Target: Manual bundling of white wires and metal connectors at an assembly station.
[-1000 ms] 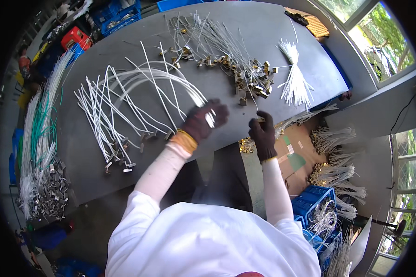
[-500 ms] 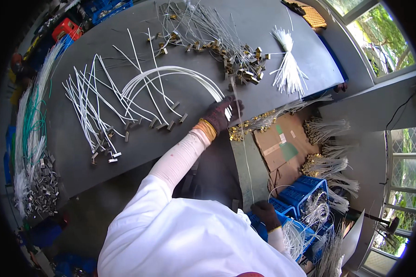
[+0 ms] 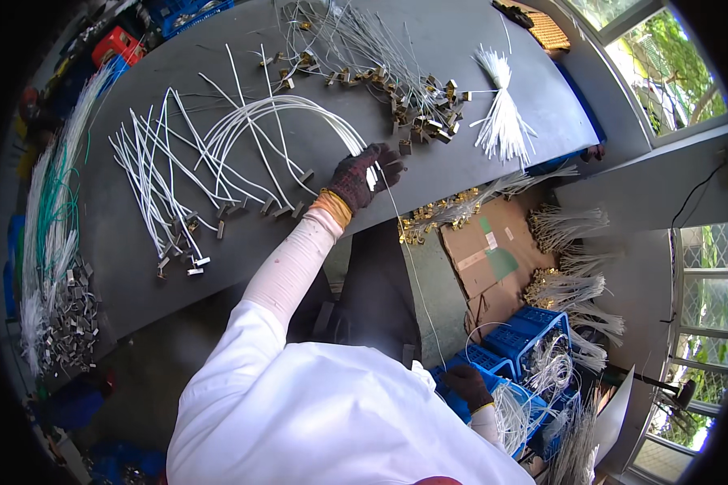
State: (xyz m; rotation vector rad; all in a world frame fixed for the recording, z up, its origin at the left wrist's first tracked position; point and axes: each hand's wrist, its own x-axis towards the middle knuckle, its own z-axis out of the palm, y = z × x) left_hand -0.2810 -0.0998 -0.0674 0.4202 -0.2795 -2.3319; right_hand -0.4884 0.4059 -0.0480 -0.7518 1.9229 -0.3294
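In a dark maroon glove, my left hand (image 3: 364,176) is closed round the ends of several white cables (image 3: 287,103) at the table's near edge. The cables arch up to the left, and small metal pieces sit among their far ends. From that hand a thin pale wire (image 3: 413,263) runs down to my right hand (image 3: 467,385), also gloved. The right hand's fingers are curled at the wire's lower end, beside a blue crate, and their grip is partly hidden. More white cables with metal end blocks (image 3: 160,182) lie loose at the left of the table.
Thin wires with brass-coloured blocks (image 3: 429,113) are heaped at the table's back. A tied white cable bundle (image 3: 497,105) stands right of them. Blue crates (image 3: 534,331) hold coiled wire at the lower right, near flattened cardboard (image 3: 481,259). Long wire bundles (image 3: 57,218) line the left.
My left hand has moved left and slightly away from me, carrying the cable ends, so their arch has shifted left. My right hand has dropped slightly, and the wire between the hands looks longer.
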